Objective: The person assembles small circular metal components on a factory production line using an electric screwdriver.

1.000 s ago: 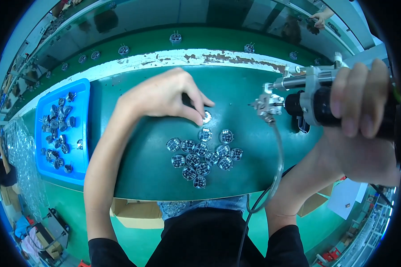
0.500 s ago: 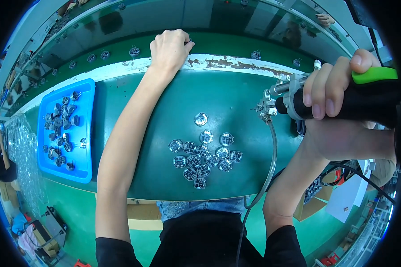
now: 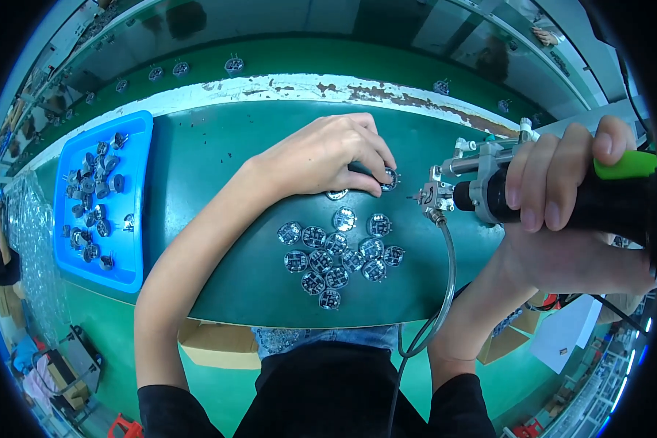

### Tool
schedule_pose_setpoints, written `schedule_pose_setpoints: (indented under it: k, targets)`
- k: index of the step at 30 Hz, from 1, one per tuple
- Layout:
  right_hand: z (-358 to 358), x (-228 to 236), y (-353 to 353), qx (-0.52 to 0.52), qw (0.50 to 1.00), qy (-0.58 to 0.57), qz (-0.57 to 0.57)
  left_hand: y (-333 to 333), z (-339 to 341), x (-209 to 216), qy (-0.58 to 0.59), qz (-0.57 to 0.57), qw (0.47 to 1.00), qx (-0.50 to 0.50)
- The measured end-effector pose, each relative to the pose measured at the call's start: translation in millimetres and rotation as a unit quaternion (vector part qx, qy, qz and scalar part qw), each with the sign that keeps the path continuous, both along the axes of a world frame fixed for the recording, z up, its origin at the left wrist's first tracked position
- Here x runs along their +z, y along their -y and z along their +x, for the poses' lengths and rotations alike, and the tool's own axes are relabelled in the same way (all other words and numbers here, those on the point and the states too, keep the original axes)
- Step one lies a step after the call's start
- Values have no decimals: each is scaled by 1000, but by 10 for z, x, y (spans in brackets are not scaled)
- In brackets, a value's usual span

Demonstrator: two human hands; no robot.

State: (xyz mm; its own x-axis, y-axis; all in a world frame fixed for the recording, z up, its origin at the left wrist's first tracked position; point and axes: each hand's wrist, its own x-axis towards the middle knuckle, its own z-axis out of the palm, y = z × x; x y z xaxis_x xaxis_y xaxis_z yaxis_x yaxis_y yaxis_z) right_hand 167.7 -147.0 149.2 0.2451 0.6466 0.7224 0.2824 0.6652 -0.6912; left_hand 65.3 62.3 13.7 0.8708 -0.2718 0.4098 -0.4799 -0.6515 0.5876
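Between the thumb and fingers of my left hand (image 3: 347, 157) is a small round circuit board (image 3: 390, 179), held upright just left of a metal nozzle tip. My right hand (image 3: 562, 190) is wrapped around a dispensing gun (image 3: 482, 191) with a black barrel, a metal valve head and a green part (image 3: 624, 166) at its rear. A clear hose (image 3: 451, 255) curves down from the valve head. The tip and the board look close; whether they touch I cannot tell. Below my left hand lie several round circuit boards (image 3: 336, 242), one partly covered by my fingers.
A blue tray (image 3: 147, 197) with several small round dark parts stands at the left of the green table (image 3: 233, 292). Beyond the table's worn white edge (image 3: 270, 86) runs a green belt (image 3: 328, 55) with spaced round parts (image 3: 233, 66). A cardboard box (image 3: 219, 347) sits below.
My left hand has come back from the belt toward me and right, and now holds a round board at the nozzle. The gun is slightly lower; parts on the belt have shifted right.
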Motion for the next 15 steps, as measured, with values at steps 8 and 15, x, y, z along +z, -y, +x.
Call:
schedule_pose_setpoints:
  k: [8, 15]
  targets:
    - [-104, -36, -189, -22, 999, -4, -30, 23, -10, -98, 34, -4, 999, 6]
    - [-58, -58, -232, -37, 998, 0, -44, 25, -15, -117, 46, -3, 999, 7]
